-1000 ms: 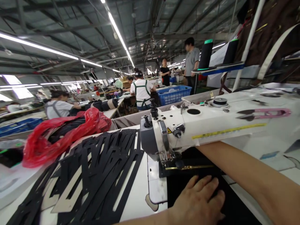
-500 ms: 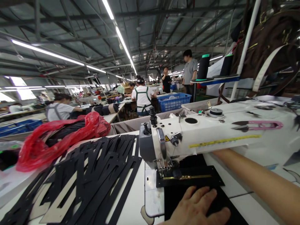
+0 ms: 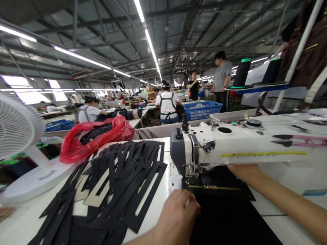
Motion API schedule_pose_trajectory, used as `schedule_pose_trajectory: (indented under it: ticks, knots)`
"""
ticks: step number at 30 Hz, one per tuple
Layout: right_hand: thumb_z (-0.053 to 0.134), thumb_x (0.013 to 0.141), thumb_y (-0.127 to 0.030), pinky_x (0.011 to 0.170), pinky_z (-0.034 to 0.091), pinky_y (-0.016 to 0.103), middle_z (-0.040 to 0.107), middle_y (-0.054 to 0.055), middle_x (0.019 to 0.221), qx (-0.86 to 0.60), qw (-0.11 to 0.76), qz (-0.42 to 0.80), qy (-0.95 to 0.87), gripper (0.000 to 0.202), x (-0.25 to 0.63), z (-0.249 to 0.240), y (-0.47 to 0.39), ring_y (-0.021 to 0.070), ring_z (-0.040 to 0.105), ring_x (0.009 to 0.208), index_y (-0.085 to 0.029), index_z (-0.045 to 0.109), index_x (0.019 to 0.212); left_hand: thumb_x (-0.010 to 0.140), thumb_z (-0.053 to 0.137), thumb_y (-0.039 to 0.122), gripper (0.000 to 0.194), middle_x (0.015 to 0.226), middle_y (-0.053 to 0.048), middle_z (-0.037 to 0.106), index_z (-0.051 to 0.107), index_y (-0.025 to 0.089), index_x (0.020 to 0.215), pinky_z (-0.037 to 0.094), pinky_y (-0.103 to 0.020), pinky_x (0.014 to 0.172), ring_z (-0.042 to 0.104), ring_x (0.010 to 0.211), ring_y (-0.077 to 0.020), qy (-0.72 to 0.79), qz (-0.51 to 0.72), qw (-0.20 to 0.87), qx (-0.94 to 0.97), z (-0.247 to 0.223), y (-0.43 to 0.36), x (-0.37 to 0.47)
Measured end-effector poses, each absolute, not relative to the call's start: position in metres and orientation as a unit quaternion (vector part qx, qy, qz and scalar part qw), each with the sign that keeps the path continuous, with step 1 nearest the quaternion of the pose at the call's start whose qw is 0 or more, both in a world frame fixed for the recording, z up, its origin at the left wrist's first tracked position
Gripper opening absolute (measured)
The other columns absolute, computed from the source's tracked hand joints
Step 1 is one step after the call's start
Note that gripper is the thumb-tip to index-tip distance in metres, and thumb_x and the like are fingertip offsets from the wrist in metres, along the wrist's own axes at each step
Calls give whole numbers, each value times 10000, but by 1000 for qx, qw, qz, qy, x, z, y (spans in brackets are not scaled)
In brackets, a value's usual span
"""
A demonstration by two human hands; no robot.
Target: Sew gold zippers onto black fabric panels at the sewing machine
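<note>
Head view: left hand [image 3: 176,216], fingers curled, presses black fabric [image 3: 230,217] at lower centre, close to the presser foot [image 3: 195,170]; right hand [image 3: 242,170] is tucked under the sewing machine [image 3: 242,146], grip unclear. Risk: fingertips drifting into the needle, zipper [image 3: 214,187] skewing.

Bright ceiling strip lights [image 3: 150,44], window glare left, stretched edges, slight blur

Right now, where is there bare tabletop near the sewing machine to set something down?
A bare strip of white table runs between the black cut frames and the black fabric by the left hand. Another bare patch lies right of the right forearm. Left of the frames it is crowded: red bag, white fan.
</note>
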State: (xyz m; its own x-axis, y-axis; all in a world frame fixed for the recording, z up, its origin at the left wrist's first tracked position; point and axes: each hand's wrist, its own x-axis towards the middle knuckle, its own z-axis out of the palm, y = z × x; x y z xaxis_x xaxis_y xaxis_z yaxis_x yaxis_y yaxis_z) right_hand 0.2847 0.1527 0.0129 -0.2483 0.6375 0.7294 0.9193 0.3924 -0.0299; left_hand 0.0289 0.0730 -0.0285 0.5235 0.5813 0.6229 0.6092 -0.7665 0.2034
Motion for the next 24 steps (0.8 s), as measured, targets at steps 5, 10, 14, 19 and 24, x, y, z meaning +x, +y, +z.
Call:
schedule_pose_trajectory:
  ticks: [5,10,14,19,24]
  knots:
    - [402,917,-223,763,471,365,639,79,870,-398,287,-150,-858,245,244,-7,97,202,588,816,-176,638,866,824,570,110,99,955,-71,667,619,157,895,535,-352,762,636,857,-211,-382,-275,88,-878,-28,92,4]
    - [460,848,-134,788,488,429,618,139,1043,-401,266,-108,-870,281,201,-28,83,259,572,954,-132,604,1088,818,546,90,82,849,-71,665,603,140,852,552,-351,671,648,768,-216,-374,-253,116,-885,-37,95,16]
    - [459,853,-153,819,479,453,613,133,1084,-401,259,-88,-874,282,199,-30,92,262,564,999,-159,607,1094,841,499,71,116,847,-83,660,594,137,852,551,-350,668,647,785,-217,-370,-262,127,-882,-40,93,17]
    - [442,850,-145,840,479,442,610,127,1105,-374,252,-78,-889,298,202,-26,94,253,561,1020,-162,602,1101,823,536,91,84,822,-72,657,598,141,850,546,-369,677,638,776,-224,-369,-283,99,-880,-39,95,16]
    - [430,861,-158,814,495,445,620,135,1088,-372,260,-83,-887,281,202,-25,95,264,574,998,-150,614,1074,838,526,113,83,856,-75,659,602,142,847,533,-360,691,631,793,-218,-378,-288,94,-875,-41,95,17]
